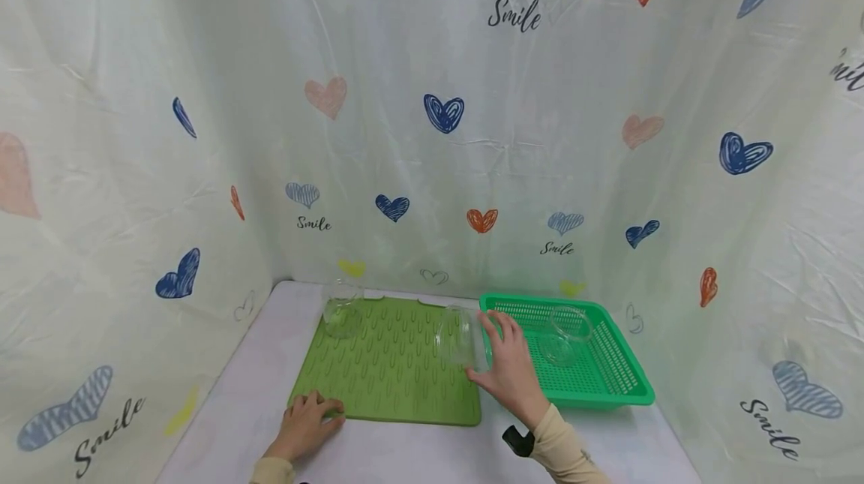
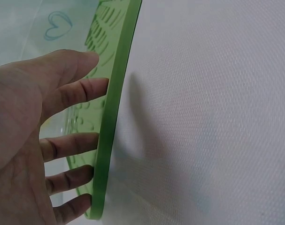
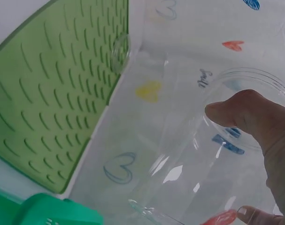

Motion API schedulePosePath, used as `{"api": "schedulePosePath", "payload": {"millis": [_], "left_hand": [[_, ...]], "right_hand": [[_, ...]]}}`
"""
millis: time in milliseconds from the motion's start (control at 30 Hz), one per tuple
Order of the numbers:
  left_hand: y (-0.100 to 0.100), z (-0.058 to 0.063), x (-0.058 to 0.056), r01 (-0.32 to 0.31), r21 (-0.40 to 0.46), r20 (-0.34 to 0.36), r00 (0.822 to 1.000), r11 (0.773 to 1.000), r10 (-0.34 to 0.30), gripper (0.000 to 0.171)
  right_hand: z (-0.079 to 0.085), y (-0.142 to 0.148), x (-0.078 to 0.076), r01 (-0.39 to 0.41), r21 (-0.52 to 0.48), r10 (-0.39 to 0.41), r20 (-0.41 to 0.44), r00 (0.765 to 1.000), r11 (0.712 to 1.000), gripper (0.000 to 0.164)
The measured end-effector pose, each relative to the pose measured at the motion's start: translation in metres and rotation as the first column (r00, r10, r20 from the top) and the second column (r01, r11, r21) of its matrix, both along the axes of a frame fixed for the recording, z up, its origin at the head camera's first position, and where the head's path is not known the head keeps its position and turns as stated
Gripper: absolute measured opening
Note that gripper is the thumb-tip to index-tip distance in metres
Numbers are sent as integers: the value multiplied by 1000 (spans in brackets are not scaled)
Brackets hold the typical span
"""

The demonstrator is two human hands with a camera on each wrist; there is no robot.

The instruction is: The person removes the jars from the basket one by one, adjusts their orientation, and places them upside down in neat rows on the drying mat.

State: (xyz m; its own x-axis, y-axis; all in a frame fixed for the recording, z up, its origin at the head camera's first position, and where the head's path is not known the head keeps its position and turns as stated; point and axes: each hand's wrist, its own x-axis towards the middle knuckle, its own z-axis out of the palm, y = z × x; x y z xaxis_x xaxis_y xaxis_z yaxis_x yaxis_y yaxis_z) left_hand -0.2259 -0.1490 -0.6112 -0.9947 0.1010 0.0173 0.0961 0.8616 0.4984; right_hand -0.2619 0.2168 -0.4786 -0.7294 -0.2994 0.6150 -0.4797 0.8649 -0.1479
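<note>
My right hand (image 1: 509, 368) grips a clear cup (image 1: 455, 338) by one end, thumb on one side and fingers on the other. The cup lies sideways in the air above the right edge of a green ridged mat (image 1: 391, 386). In the right wrist view, the thumb presses the clear wall near the cup's round end. My left hand (image 1: 307, 424) rests at the mat's front left corner; its spread fingertips touch the mat's edge in the left wrist view. Another clear cup (image 1: 343, 319) stands at the mat's back left corner.
A green slotted basket (image 1: 631, 386) stands right of the mat, with a clear cup (image 1: 565, 334) inside. White cloth (image 1: 236, 409) covers the table. A curtain printed with hearts (image 1: 418, 161) hangs behind and along both sides.
</note>
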Motion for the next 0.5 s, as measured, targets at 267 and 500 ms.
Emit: {"api": "schedulePosePath", "payload": {"millis": [267, 500], "left_hand": [[0, 0, 1, 1, -5, 12, 1000, 1000, -1, 16], [-2, 22, -5, 18, 103, 120, 992, 995, -31, 24]], "right_hand": [[-1, -10, 3, -33, 43, 34, -34, 999, 999, 100], [6, -12, 4, -32, 103, 39, -61, 997, 994, 103]]}}
